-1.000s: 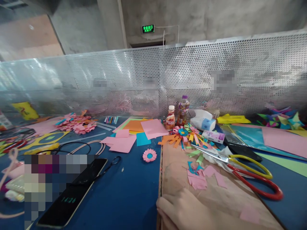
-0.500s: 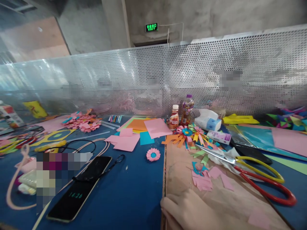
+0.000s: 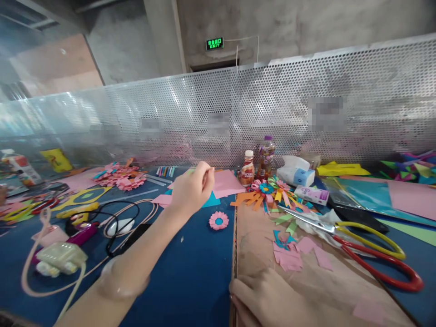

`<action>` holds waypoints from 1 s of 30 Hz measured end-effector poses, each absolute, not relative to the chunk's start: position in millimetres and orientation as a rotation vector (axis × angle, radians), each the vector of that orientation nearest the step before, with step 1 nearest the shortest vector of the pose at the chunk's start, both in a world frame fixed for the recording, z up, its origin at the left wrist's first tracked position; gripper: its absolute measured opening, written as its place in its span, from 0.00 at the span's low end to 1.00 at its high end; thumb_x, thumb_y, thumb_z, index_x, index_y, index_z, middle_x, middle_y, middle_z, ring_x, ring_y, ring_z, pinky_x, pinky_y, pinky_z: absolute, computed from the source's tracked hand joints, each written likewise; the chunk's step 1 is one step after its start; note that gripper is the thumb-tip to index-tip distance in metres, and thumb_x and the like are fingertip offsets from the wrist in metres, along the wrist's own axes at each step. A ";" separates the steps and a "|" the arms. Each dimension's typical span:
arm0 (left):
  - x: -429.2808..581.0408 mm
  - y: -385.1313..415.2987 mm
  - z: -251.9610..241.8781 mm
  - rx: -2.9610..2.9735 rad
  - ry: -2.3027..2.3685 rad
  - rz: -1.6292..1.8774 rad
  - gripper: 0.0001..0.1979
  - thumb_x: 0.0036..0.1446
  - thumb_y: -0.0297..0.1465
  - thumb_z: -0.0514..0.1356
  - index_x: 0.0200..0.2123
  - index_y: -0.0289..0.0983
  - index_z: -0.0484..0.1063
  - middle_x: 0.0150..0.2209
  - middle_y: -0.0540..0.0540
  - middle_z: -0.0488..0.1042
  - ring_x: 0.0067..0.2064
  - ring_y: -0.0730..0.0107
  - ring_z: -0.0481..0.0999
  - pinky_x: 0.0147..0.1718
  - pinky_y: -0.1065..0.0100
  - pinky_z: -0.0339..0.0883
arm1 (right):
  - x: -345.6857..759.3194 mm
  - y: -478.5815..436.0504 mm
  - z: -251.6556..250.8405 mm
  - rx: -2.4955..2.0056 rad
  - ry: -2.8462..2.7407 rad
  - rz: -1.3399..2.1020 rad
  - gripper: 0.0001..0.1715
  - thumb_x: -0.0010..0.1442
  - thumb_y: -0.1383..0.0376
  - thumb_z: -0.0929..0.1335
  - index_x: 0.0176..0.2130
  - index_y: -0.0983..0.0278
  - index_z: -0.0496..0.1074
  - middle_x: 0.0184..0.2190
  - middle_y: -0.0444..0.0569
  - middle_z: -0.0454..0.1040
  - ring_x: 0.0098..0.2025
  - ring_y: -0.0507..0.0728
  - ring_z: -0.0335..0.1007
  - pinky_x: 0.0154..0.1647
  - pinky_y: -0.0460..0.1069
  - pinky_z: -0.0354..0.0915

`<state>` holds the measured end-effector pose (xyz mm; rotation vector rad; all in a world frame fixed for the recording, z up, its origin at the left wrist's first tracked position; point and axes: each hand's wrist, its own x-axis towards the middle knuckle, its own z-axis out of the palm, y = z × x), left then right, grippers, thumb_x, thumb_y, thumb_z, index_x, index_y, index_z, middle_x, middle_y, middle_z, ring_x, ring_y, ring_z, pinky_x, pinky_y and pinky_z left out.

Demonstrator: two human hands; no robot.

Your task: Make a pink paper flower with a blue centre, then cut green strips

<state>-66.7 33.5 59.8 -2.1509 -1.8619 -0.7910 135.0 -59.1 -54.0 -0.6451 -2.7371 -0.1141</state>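
My left hand (image 3: 195, 184) is stretched out over the sheets of coloured paper in the middle of the table. Its fingers are curled closed, and anything inside them is hidden. Under and beside it show a pink sheet (image 3: 229, 183) and a blue piece (image 3: 213, 200). My right hand (image 3: 264, 295) rests on the cardboard (image 3: 252, 245) at its left edge, fingers bent and close together, their tips out of sight. Between the hands lies a pink paper flower (image 3: 218, 220) with a blue centre. Pink paper scraps (image 3: 288, 258) lie beyond my right hand.
Large scissors (image 3: 335, 229) with yellow and red handles lie at right. Behind are a ribbon-like paper flower (image 3: 267, 188), two bottles (image 3: 248, 168) and a tissue pack (image 3: 295, 175). At left are cables, a power plug (image 3: 61, 258) and a phone (image 3: 136, 238) partly under my forearm.
My left hand has come into view from the lower left and reached forward to the paper sheets, its forearm covering most of the phone. My right hand has stayed put.
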 end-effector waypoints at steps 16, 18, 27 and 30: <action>-97.5 131.4 -45.0 -2.447 -1.765 -0.334 0.26 0.60 0.43 0.47 0.60 0.41 0.58 0.61 0.40 0.59 0.60 0.54 0.60 0.55 0.57 0.54 | 129.7 -47.9 -69.8 -0.490 -2.687 -0.182 0.15 0.65 0.64 0.57 0.26 0.62 0.57 0.20 0.36 0.70 0.17 0.46 0.62 0.14 0.47 0.43; -98.8 134.6 -49.0 -2.527 -1.692 -0.365 0.25 0.60 0.44 0.47 0.59 0.42 0.60 0.60 0.42 0.61 0.59 0.56 0.60 0.55 0.58 0.53 | 130.2 -47.5 -68.3 -0.473 -2.705 -0.171 0.15 0.65 0.65 0.55 0.27 0.62 0.58 0.21 0.37 0.70 0.18 0.46 0.62 0.14 0.47 0.44; -93.8 132.8 -44.3 -2.289 -1.751 -0.537 0.18 0.58 0.44 0.52 0.42 0.43 0.77 0.43 0.40 0.74 0.47 0.55 0.70 0.46 0.61 0.60 | 130.5 -48.2 -70.9 -0.492 -2.655 -0.164 0.16 0.66 0.65 0.54 0.27 0.62 0.59 0.20 0.38 0.69 0.18 0.46 0.62 0.15 0.47 0.43; -94.4 128.8 -37.8 -2.229 -1.838 -0.592 0.18 0.59 0.43 0.51 0.39 0.41 0.78 0.36 0.40 0.76 0.41 0.57 0.73 0.42 0.61 0.61 | 130.9 -49.4 -68.4 -0.492 -2.672 -0.139 0.15 0.66 0.65 0.55 0.28 0.63 0.60 0.20 0.37 0.70 0.19 0.45 0.63 0.16 0.47 0.44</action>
